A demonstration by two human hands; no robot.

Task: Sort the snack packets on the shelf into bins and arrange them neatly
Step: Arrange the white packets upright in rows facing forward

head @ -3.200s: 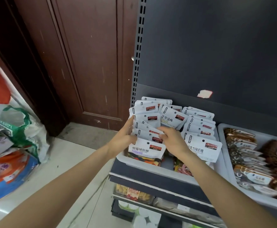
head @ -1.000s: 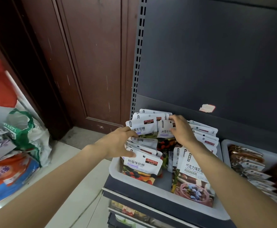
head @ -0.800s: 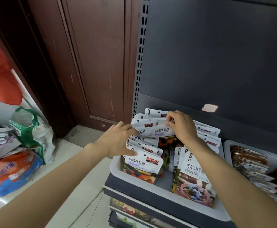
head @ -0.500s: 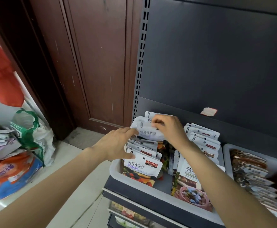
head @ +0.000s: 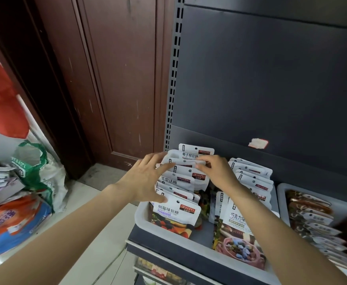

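left hand [head: 146, 182] spread on packets [head: 181, 177]; right hand [head: 215, 171] pinches one; bin [head: 146, 218]; door [head: 117, 79] left

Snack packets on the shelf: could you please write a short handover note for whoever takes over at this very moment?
Left hand: fingers spread and fairly straight, resting against the left row of packets in the grey bin.
Right hand: pinches the top edge of a packet near the back of that row.
Right row of packets stands in the same bin; a chocolate packet leans at its front. A second bin to the right holds other snacks.
Done: both rows stand roughly in file.
Left: seat the pinched packet and straighten the left row. The second bin is blurred, so check it.
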